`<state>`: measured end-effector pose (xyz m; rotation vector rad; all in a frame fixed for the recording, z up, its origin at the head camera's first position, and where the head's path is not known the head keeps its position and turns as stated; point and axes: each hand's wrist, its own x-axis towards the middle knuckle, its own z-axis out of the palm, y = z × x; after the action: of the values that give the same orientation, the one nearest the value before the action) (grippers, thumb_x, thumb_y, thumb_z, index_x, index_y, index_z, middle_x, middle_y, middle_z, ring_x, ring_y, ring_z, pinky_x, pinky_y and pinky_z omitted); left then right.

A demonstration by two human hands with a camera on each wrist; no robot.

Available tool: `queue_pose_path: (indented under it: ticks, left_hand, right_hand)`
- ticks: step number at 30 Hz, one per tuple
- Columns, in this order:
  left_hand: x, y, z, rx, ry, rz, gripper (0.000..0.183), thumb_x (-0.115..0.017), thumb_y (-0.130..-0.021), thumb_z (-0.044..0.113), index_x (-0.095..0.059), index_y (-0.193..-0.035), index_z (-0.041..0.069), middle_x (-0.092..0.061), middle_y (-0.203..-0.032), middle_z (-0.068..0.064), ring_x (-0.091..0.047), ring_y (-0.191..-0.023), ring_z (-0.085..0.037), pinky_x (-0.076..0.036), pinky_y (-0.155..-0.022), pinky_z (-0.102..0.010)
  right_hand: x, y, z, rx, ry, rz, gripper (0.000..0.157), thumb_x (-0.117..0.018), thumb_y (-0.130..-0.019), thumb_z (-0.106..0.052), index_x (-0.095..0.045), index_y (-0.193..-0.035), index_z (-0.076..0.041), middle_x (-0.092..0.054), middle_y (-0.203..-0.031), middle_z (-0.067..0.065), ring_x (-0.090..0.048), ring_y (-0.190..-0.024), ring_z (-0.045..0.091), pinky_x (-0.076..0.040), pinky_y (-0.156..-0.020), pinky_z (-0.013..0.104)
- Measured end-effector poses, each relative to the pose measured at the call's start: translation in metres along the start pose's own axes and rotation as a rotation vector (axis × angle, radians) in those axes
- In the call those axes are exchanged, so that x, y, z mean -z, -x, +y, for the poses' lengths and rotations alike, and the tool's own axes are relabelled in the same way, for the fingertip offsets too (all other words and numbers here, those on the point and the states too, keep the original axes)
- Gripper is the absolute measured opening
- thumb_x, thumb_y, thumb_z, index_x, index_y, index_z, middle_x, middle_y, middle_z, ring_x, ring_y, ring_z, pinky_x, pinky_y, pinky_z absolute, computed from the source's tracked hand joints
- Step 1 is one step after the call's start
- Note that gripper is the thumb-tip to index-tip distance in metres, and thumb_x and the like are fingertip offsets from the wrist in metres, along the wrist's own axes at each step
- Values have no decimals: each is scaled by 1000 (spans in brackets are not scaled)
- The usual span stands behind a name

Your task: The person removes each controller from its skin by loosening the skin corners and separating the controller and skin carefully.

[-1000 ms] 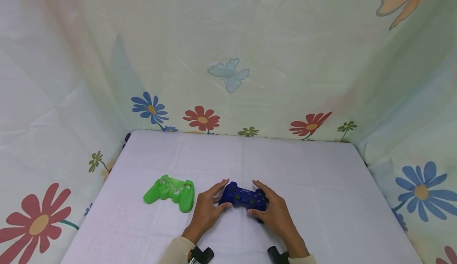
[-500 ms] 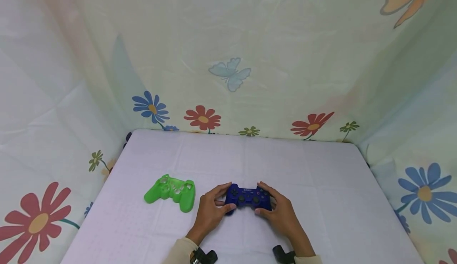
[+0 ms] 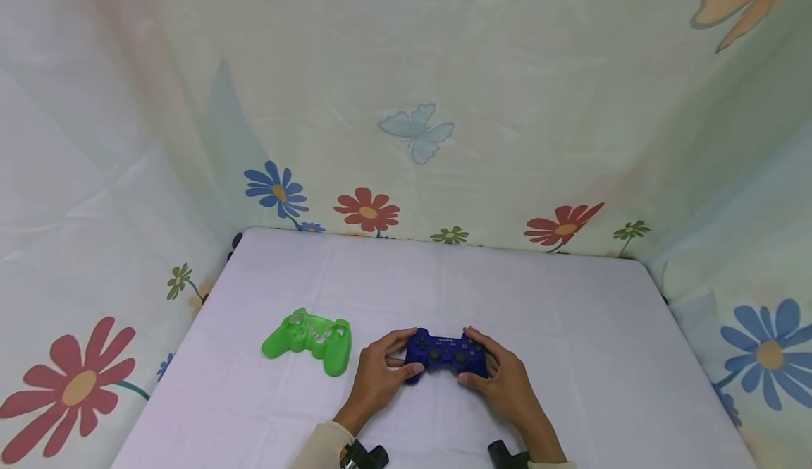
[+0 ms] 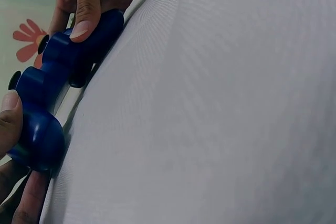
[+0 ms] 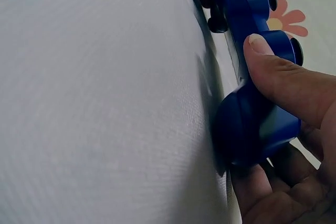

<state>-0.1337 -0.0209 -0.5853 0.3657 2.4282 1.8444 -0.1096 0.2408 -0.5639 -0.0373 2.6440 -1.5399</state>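
Observation:
A blue game controller (image 3: 446, 354) with dark thumbsticks is held between both hands near the front middle of the table. My left hand (image 3: 376, 372) grips its left end, thumb on the near face and fingers around the side. On the opposite end, my right hand (image 3: 510, 383) grips in the same way. In the right wrist view, the thumb presses on the controller (image 5: 247, 124) while fingers curl beneath its handle. The left wrist view has the controller (image 4: 39, 135) close over the cloth. Left of the hands lies a bright green controller cover (image 3: 311, 340) with cut-out holes.
The table (image 3: 603, 349) wears a white cloth. A curtain (image 3: 507, 102) printed with flowers and butterflies surrounds its back and sides. Black camera mounts (image 3: 507, 455) sit at both wrists.
The controller, tilted a second ago, is now level and squared between the hands. Both hands shifted slightly right with it. The green cover stays on the table; the view has turned a little.

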Motion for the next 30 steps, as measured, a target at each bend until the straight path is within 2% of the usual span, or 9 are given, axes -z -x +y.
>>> queue_pose_path:
  ticks: [7,10,16,21,23,25,28,30]
  left_hand:
    - [-2,0,1,-2,8,-16,61,-87,-88,27,-65,-144,32,-69,-143,0,-72,-124,-19,-61,-89,-22]
    - [-3,-1,0,-11,2,-29,60,-86,-89,28,-64,-145,31,-68,-145,1,-69,-129,-20,-61,-89,-22]
    - [-4,-4,1,-26,-22,-26,59,-86,-89,29,-64,-145,31,-69,-144,-1,-72,-124,-22,-62,-86,-22]
    - [-5,-5,1,-29,-24,-44,60,-85,-91,30,-63,-147,28,-67,-146,-1,-72,-125,-22,-62,-86,-22]
    - [-3,-3,3,-50,-80,-36,60,-82,-94,34,-62,-149,25,-68,-146,-2,-73,-120,-21,-62,-86,-23]
    - [2,-2,9,-87,-187,-13,61,-79,-96,37,-59,-152,22,-67,-146,-3,-72,-118,-21,-61,-91,-28]
    - [15,-1,22,-170,-399,31,67,-74,-100,42,-51,-158,19,-62,-151,-6,-64,-129,-24,-57,-103,-41]
    - [28,-2,34,-222,-529,47,72,-71,-101,44,-45,-162,16,-56,-159,-9,-54,-143,-28,-50,-112,-52]
  right_hand:
    - [0,3,4,19,14,23,88,-94,-77,-12,-55,-156,-26,-46,-167,8,-41,-155,34,-44,-117,42]
    - [1,5,5,37,40,43,87,-93,-78,-14,-55,-155,-25,-47,-166,8,-43,-154,34,-45,-117,42]
    - [3,6,5,55,45,47,86,-93,-79,-17,-55,-156,-23,-46,-167,10,-42,-154,36,-43,-118,45]
    - [4,7,2,5,39,52,86,-93,-79,-17,-54,-156,-23,-44,-168,10,-41,-155,36,-47,-114,42]
    - [5,8,-1,-1,65,57,86,-92,-82,-20,-53,-158,-23,-42,-169,10,-41,-155,37,-49,-113,42]
    - [7,9,-6,23,137,77,82,-90,-86,-27,-52,-158,-22,-44,-168,11,-44,-153,39,-51,-112,47]
    - [13,12,-18,91,273,122,77,-84,-92,-37,-50,-159,-20,-46,-166,13,-47,-150,44,-47,-114,62]
    - [17,13,-29,134,346,140,74,-80,-96,-38,-49,-160,-18,-46,-166,16,-45,-149,47,-43,-114,70]
